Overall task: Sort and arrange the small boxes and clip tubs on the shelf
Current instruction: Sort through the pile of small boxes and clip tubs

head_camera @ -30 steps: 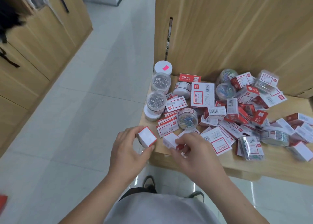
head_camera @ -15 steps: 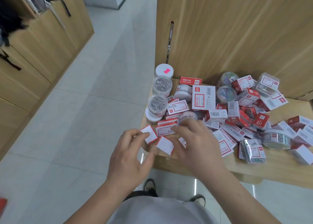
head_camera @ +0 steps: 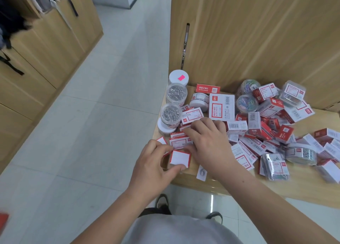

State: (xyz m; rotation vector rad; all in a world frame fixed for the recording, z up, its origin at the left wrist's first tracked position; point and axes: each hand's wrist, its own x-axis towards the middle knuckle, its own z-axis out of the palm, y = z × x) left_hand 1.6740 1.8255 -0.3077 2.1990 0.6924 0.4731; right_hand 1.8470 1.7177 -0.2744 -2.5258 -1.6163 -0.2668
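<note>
A small white box with a red border is pinched between thumb and fingers of the left hand, at the front left corner of the wooden shelf. The right hand is laid with fingers loosely spread on the flat boxes just behind it. Two clear tubs of silver clips are stood along the left edge, with a white-lidded tub behind them. A heap of red-and-white boxes is spread to the right.
</note>
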